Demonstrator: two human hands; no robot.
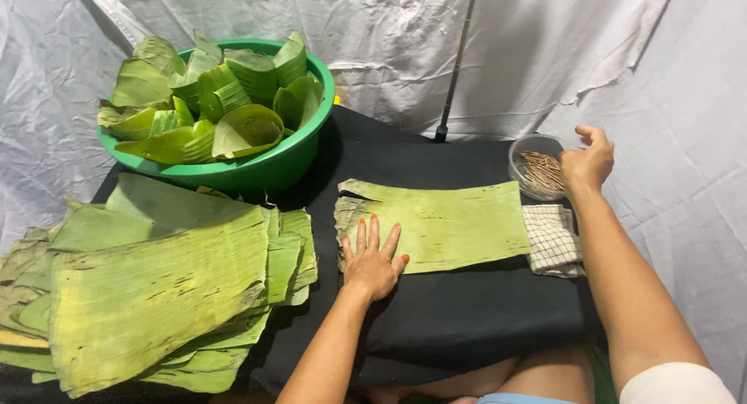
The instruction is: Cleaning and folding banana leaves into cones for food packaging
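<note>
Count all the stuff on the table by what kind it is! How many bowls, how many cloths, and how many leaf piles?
Green basin of folded leaf cups: 1
Clear bowl of small sticks: 1
Checked cloth: 1
Stack of flat leaves: 1
Single flat leaf under the left hand: 1
Total: 5
The cups and sticks are too many to count. The right hand is at the clear bowl.

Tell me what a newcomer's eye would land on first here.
The green basin heaped with folded leaf cups at back left, and the big stack of banana leaves in front of it. At centre, the left hand lies flat on a single leaf piece; the right hand reaches over a small bowl of sticks.
</note>
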